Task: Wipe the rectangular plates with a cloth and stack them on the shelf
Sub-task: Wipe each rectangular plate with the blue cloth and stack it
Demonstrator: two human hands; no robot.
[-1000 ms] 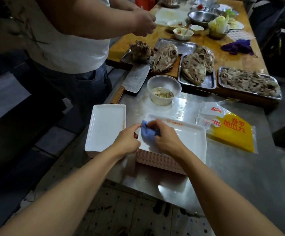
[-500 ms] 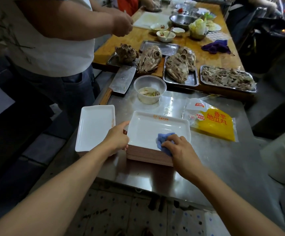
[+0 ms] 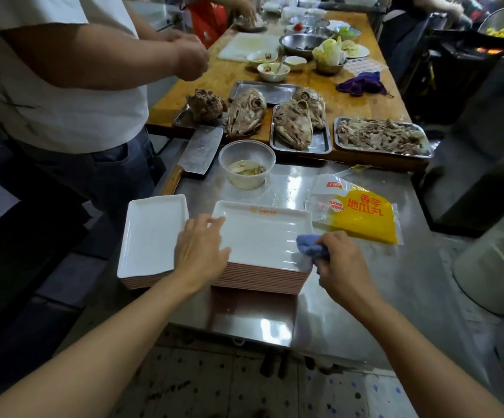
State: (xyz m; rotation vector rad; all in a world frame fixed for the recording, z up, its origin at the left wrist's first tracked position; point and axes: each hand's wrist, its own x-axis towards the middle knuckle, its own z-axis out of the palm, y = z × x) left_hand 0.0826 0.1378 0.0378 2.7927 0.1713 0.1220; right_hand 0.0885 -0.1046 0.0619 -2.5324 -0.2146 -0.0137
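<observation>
Two stacks of white rectangular plates stand on the steel table. The right stack (image 3: 262, 236) is tall, its top plate bearing an orange logo at the far rim. The left stack (image 3: 151, 233) is lower. My left hand (image 3: 199, 248) rests on the left edge of the right stack's top plate, fingers spread over the rim. My right hand (image 3: 341, 263) grips a blue cloth (image 3: 309, 247) bunched against the plate's near right corner.
A clear plastic bowl (image 3: 247, 164) and a cleaver (image 3: 196, 156) lie beyond the plates. A yellow food packet (image 3: 362, 215) lies to the right. Metal trays of cooked meat (image 3: 380, 135) sit on the wooden table. A person in a white shirt (image 3: 63, 86) stands left. A white bin (image 3: 497, 257) stands right.
My right hand has swept the blue cloth from the plate's left side across to its near right corner. My left hand has stayed on the plate's left edge.
</observation>
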